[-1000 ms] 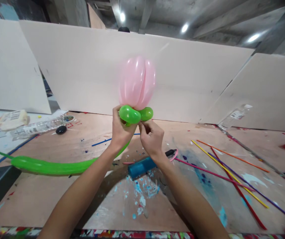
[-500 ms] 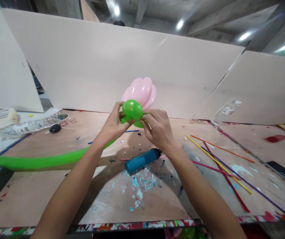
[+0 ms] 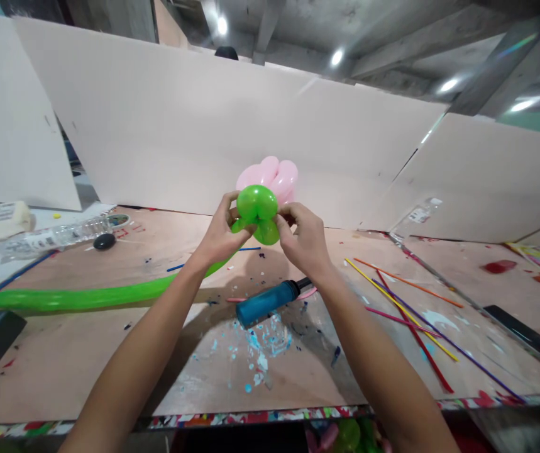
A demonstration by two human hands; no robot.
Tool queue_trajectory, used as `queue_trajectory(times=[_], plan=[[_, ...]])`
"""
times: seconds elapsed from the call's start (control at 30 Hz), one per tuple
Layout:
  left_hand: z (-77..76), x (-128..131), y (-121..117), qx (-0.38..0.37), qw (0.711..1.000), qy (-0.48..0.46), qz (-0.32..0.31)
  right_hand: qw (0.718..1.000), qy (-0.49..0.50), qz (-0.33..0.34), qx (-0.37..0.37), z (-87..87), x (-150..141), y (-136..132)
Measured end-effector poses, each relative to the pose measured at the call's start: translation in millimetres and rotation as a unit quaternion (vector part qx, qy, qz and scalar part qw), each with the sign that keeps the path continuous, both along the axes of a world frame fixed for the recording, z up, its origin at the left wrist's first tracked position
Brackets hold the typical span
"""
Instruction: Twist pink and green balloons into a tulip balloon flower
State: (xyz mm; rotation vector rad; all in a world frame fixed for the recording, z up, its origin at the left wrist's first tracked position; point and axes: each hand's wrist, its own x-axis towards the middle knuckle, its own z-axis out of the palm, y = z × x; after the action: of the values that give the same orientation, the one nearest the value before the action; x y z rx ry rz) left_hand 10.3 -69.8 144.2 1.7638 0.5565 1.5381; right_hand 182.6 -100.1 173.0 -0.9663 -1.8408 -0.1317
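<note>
While raised above the blue pump (image 3: 270,302), left hand (image 3: 217,236) and right hand (image 3: 305,242) pinching green bubbles (image 3: 258,211) from either side, fingers clamped; pink petals (image 3: 272,175) just behind, long green tail (image 3: 85,296) trailing leftward.

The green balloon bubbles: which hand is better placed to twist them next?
Probably the right hand: its fingers pinch the green bubbles, while the left hand steadies the long green stem.
</note>
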Motion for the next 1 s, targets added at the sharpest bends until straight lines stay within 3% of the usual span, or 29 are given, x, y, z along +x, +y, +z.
queue_trajectory(times=[0.1,0.2,0.27,0.37,0.5,0.67,0.77,0.87,0.93,1.0], plan=[[1.1,-7,1,0.001,0.999,0.034,0.022,0.997,-0.071,0.001,0.039,-2.9,-4,-2],[5.6,-16,-3,0.010,0.993,0.088,0.082,0.981,-0.174,-0.005,0.090,-5.0,-2,-6],[11.1,-19,-9,0.081,0.979,0.114,0.150,0.972,-0.213,-0.007,0.102,-4.3,1,-9],[20.3,-21,-21,0.227,0.929,0.195,0.216,0.962,-0.257,-0.011,0.093,-1.0,7,-13],[25.5,-22,-29,0.251,0.894,0.343,0.144,0.945,-0.323,0.011,0.049,1.4,16,-17],[23.9,-19,-32,0.250,0.887,0.387,0.034,0.964,-0.266,0.021,-0.025,-0.2,21,-19],[23.6,-14,-35,0.265,0.892,0.367,0.007,0.981,-0.173,0.010,-0.088,-0.5,17,-21],[22.3,-8,-34,0.251,0.929,0.272,0.013,0.988,-0.100,0.006,-0.117,0.8,11,-24],[21.0,-5,-31,0.225,0.959,0.163,0.051,0.991,-0.095,0.016,-0.088,3.3,9,-26],[20.6,-4,-29,0.205,0.969,0.071,0.116,0.992,-0.104,0.038,-0.059,7.3,9,-28]])
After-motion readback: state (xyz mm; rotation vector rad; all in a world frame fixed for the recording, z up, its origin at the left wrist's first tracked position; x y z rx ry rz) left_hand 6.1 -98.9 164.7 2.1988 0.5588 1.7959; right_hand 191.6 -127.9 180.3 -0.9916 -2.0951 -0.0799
